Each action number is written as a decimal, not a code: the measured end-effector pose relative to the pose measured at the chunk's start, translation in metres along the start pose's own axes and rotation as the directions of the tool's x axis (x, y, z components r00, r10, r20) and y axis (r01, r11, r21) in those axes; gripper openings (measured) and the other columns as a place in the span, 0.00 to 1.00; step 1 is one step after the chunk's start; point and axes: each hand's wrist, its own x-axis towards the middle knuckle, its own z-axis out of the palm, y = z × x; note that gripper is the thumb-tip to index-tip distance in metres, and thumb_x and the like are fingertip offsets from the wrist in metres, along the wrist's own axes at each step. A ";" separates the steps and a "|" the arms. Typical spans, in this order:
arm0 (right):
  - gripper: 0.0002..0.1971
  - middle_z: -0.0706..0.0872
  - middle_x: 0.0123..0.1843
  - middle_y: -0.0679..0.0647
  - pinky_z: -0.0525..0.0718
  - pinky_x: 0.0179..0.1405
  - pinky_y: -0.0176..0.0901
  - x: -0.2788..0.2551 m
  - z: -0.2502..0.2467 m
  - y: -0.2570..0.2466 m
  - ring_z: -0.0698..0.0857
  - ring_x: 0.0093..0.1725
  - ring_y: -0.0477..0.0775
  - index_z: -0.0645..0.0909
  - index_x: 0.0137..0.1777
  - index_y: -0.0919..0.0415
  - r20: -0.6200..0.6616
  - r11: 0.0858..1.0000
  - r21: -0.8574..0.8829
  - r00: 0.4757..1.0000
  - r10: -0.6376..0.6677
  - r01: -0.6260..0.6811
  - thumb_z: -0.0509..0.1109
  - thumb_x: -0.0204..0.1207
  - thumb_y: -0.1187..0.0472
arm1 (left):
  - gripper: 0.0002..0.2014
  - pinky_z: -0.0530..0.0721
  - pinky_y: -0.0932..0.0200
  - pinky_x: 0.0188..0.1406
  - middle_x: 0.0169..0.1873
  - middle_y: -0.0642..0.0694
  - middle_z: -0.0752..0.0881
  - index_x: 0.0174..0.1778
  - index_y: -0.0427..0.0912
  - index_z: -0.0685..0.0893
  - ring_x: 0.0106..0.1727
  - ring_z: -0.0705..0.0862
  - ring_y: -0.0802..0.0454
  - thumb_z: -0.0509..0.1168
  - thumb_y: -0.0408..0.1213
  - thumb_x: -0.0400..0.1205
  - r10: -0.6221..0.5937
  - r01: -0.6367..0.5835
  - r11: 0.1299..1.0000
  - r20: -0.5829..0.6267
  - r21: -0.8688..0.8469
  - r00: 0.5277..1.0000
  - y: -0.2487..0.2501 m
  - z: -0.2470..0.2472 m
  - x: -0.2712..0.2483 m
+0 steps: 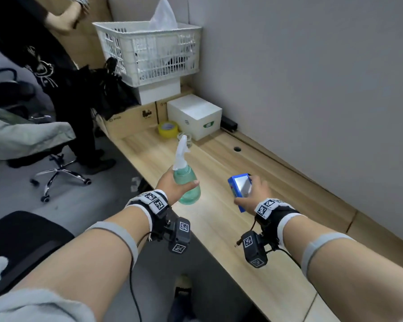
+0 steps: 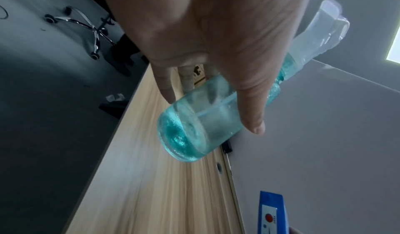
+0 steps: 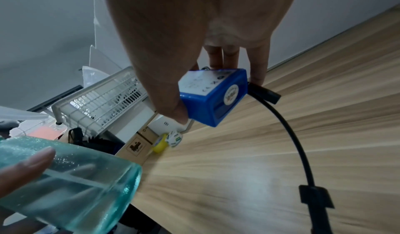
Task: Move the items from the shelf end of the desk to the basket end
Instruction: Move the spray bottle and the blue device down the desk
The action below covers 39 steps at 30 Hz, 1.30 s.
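My left hand (image 1: 172,185) grips a teal spray bottle (image 1: 187,180) with a clear trigger head, held above the wooden desk (image 1: 219,228). In the left wrist view the thumb and fingers (image 2: 166,90) wrap the spray bottle (image 2: 194,118). My right hand (image 1: 254,194) holds a blue box-shaped device (image 1: 240,189) with a pale face, also above the desk. The right wrist view shows the blue device (image 3: 214,95) pinched between thumb and fingers, with a black cable (image 3: 292,135) hanging from it. The white basket (image 1: 149,49) stands at the desk's far end.
Near the basket end sit a yellow tape roll (image 1: 168,129), a small clear object (image 1: 184,137), a white box (image 1: 194,115) and cardboard boxes (image 1: 130,120). A grey wall (image 1: 312,89) runs along the right. Another person (image 1: 56,66) and office chairs (image 1: 56,168) stand left of the desk.
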 end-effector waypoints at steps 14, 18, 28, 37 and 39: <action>0.47 0.73 0.63 0.57 0.84 0.58 0.57 0.207 0.102 -0.170 0.78 0.61 0.62 0.63 0.79 0.49 0.249 0.987 -0.126 0.966 -0.067 0.101 0.79 0.60 0.47 | 0.41 0.85 0.50 0.62 0.55 0.53 0.89 0.65 0.49 0.82 0.57 0.88 0.53 0.77 0.67 0.59 -0.167 0.174 0.977 -0.071 0.120 0.983 -0.068 -0.146 0.216; 0.47 0.72 0.65 0.56 0.82 0.57 0.52 0.237 0.124 -0.199 0.76 0.63 0.62 0.62 0.80 0.46 0.304 0.980 -0.133 0.947 -0.100 0.146 0.79 0.61 0.50 | 0.33 0.83 0.56 0.56 0.54 0.50 0.88 0.65 0.46 0.81 0.56 0.87 0.49 0.79 0.57 0.67 -0.212 0.219 0.964 -0.058 0.152 0.976 -0.082 -0.161 0.262; 0.47 0.69 0.64 0.57 0.82 0.60 0.58 0.321 0.196 -0.261 0.71 0.66 0.62 0.59 0.79 0.45 0.352 0.951 -0.279 0.935 -0.028 0.134 0.78 0.61 0.48 | 0.31 0.83 0.48 0.64 0.55 0.48 0.89 0.65 0.45 0.82 0.59 0.87 0.46 0.81 0.50 0.67 -0.290 0.269 0.943 0.089 0.196 0.953 -0.147 -0.180 0.403; 0.43 0.66 0.66 0.58 0.79 0.56 0.57 0.386 0.251 -0.300 0.71 0.67 0.65 0.57 0.78 0.42 0.311 0.917 -0.398 0.943 0.120 0.015 0.76 0.66 0.44 | 0.34 0.70 0.57 0.68 0.71 0.39 0.77 0.80 0.35 0.66 0.73 0.76 0.43 0.72 0.38 0.80 -0.426 0.399 0.904 0.277 0.153 0.861 -0.182 -0.171 0.515; 0.44 0.65 0.67 0.57 0.77 0.52 0.54 0.394 0.260 -0.306 0.69 0.69 0.64 0.56 0.78 0.42 0.302 0.902 -0.432 0.940 0.161 -0.015 0.77 0.66 0.50 | 0.33 0.73 0.57 0.66 0.63 0.45 0.79 0.77 0.38 0.71 0.71 0.79 0.45 0.76 0.39 0.77 -0.377 0.344 0.925 0.286 0.161 0.881 -0.188 -0.171 0.530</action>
